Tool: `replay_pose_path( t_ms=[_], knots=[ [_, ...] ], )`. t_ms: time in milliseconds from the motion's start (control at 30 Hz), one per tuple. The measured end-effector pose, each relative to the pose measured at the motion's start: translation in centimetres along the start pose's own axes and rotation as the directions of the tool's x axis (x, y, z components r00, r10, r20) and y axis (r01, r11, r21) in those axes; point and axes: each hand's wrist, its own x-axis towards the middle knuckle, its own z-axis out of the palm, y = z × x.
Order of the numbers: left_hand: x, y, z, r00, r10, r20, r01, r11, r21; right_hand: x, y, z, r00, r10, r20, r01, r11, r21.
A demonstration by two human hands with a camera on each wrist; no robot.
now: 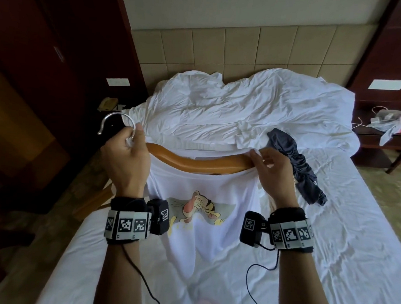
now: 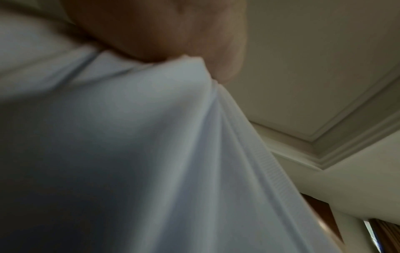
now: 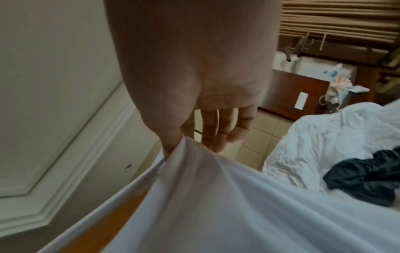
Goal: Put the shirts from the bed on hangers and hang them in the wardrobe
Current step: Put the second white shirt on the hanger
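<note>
A white T-shirt (image 1: 204,222) with a cartoon tiger print hangs between my hands above the bed. A wooden hanger (image 1: 194,162) with a silver hook (image 1: 117,119) pokes out through its neck opening. My left hand (image 1: 131,139) grips the hook's stem together with a bunch of the shirt's collar (image 2: 194,71). My right hand (image 1: 256,156) pinches the shirt's white fabric (image 3: 184,149) between thumb and forefinger at the hanger's right arm, its other fingers loose. A crumpled dark grey shirt (image 1: 295,164) lies on the bed to the right.
The bed (image 1: 354,231) has a white sheet, with a rumpled white duvet (image 1: 244,107) against the padded headboard. A dark nightstand with a phone (image 1: 107,104) stands at left, a cluttered side table (image 1: 383,135) at right. Dark wooden panels (image 1: 47,72) rise at left.
</note>
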Motion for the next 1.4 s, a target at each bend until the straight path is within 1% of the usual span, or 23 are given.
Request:
replay_pose_path(
  t_ms=[100,167,233,267,333,467,500,567,633,700,733,800,867,1000,1100,1200,1333,1400],
  knots=[
    [-0.9,1.0,1.1,0.997,0.026,0.067,-0.032,0.996,0.082,0.0,-0.7,0.7,0.998,0.008,0.062,-0.004,0.997,-0.071],
    [-1.5,1.6,2.1,0.996,0.027,0.089,-0.041,0.986,0.164,-0.4,-1.4,1.7,0.995,-0.004,0.096,0.011,0.997,-0.077],
    [-2.0,1.9,3.1,0.994,0.024,0.109,-0.049,0.972,0.231,-0.9,-2.7,2.6,0.995,-0.012,0.095,0.018,0.997,-0.071],
    [-2.2,2.0,3.6,0.992,0.019,0.122,-0.049,0.967,0.25,-1.1,-3.4,3.1,0.994,-0.013,0.107,0.02,0.998,-0.059],
    [-2.8,2.2,4.4,0.989,0.006,0.149,-0.047,0.962,0.268,-1.8,-4.8,4.3,0.983,-0.019,0.182,0.016,1.0,0.02],
    [-4.1,2.8,5.5,0.975,0.003,0.221,-0.061,0.965,0.257,-2.8,-7.3,6.3,0.958,-0.076,0.278,0.043,0.991,0.123],
    [-4.3,2.8,5.8,0.972,-0.008,0.234,-0.054,0.965,0.258,-3.1,-7.9,6.6,0.948,-0.08,0.308,0.026,0.984,0.174],
    [-4.6,2.5,6.1,0.965,-0.043,0.259,-0.028,0.964,0.265,-3.4,-8.9,7.0,0.93,-0.055,0.365,-0.047,0.963,0.266],
    [-4.8,2.0,6.3,0.96,-0.077,0.27,0.002,0.964,0.267,-3.6,-9.5,7.3,0.914,-0.024,0.405,-0.097,0.957,0.274],
    [-4.8,1.5,6.3,0.959,-0.101,0.266,0.029,0.964,0.263,-3.7,-9.6,7.8,0.912,0.036,0.408,-0.17,0.94,0.296],
    [-4.7,1.3,6.3,0.959,-0.108,0.261,0.037,0.964,0.263,-3.8,-9.6,7.9,0.912,0.079,0.403,-0.228,0.914,0.337],
    [-4.6,1.2,6.3,0.96,-0.118,0.253,0.049,0.963,0.266,-3.7,-9.5,8.0,0.906,0.141,0.4,-0.333,0.821,0.464],
    [-4.6,1.0,6.3,0.955,-0.14,0.261,0.069,0.962,0.264,-3.5,-9.6,7.8,0.901,0.169,0.4,-0.39,0.719,0.575],
    [-4.5,0.5,6.3,0.94,-0.176,0.292,0.106,0.965,0.239,-2.8,-9.4,7.3,0.886,0.209,0.414,-0.458,0.532,0.712],
    [-4.6,0.3,6.8,0.944,-0.171,0.281,0.108,0.968,0.225,-2.5,-9.2,7.0,0.882,0.214,0.42,-0.471,0.427,0.772],
    [-5.0,0.2,7.1,0.956,-0.138,0.26,0.09,0.978,0.19,-2.4,-9.1,6.9,0.878,0.211,0.429,-0.477,0.313,0.822],
    [-4.9,0.6,6.9,0.969,-0.077,0.234,0.026,0.977,0.214,-2.3,-9.0,7.0,0.873,0.218,0.436,-0.48,0.232,0.846],
    [-4.7,0.7,6.7,0.97,-0.057,0.235,0.006,0.978,0.209,-2.3,-8.8,6.6,0.875,0.203,0.44,-0.48,0.231,0.847]
  ],
)
